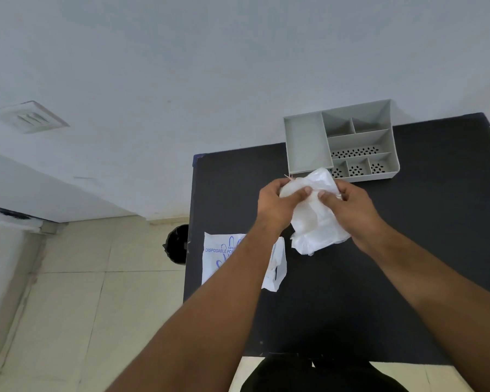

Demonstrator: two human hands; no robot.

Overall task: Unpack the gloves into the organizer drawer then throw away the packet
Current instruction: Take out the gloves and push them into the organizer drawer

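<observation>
Head view: my left hand (277, 205) and right hand (348, 207) both pinch the glove stack (314, 219), held above the black table (408, 250) just before the grey organizer (306, 142). Thin, floppy, slippery plastic, probably very light; grip the whole wad. Empty packet (224, 258) lies near the table's left edge.

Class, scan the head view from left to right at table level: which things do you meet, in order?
black bin on the floor → printed packet lying on the black table → left hand → bundle of clear gloves held in both hands → right hand
</observation>
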